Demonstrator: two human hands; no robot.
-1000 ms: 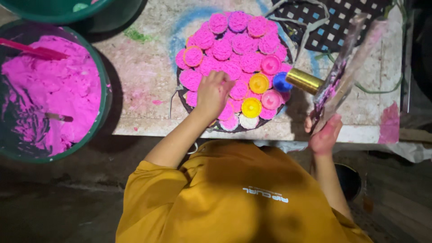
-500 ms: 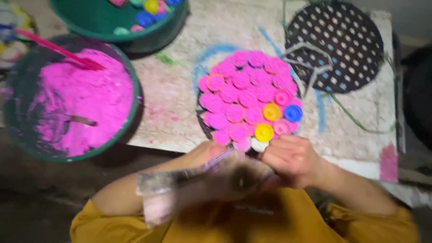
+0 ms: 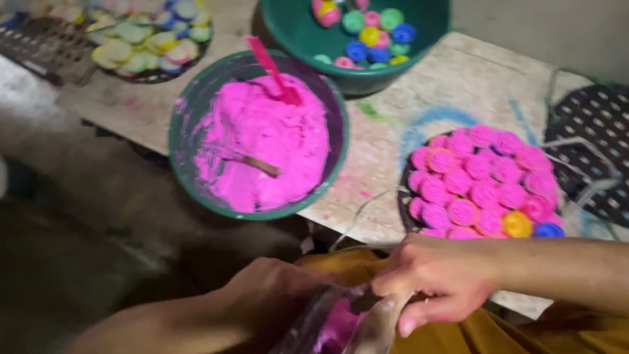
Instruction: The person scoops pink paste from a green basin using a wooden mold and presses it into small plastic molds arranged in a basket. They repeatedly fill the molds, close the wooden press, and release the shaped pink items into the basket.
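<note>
Both my hands are low in the view, over my lap in yellow cloth. My left hand [image 3: 272,295] grips the side of a clear plastic piping bag [image 3: 341,324] smeared with pink paste. My right hand [image 3: 436,278] pinches the bag's upper edge from the right. Up on the table stands a green bowl of bright pink paste [image 3: 262,147] with a pink spatula [image 3: 275,75] and a brown stick in it. A round black tray [image 3: 405,196] to the right carries several pink filled moulds, one yellow and one blue.
A dark green bowl [image 3: 357,75] with several coloured moulds stands at the back. A black perforated tray [image 3: 590,141] lies at the right, and another tray of pale moulds [image 3: 141,46] at the far left. The table's front edge runs just above my hands.
My head has turned left, bringing the pink paste bowl to the middle. The bag has come down from beside the tray to my lap, and both hands now hold it.
</note>
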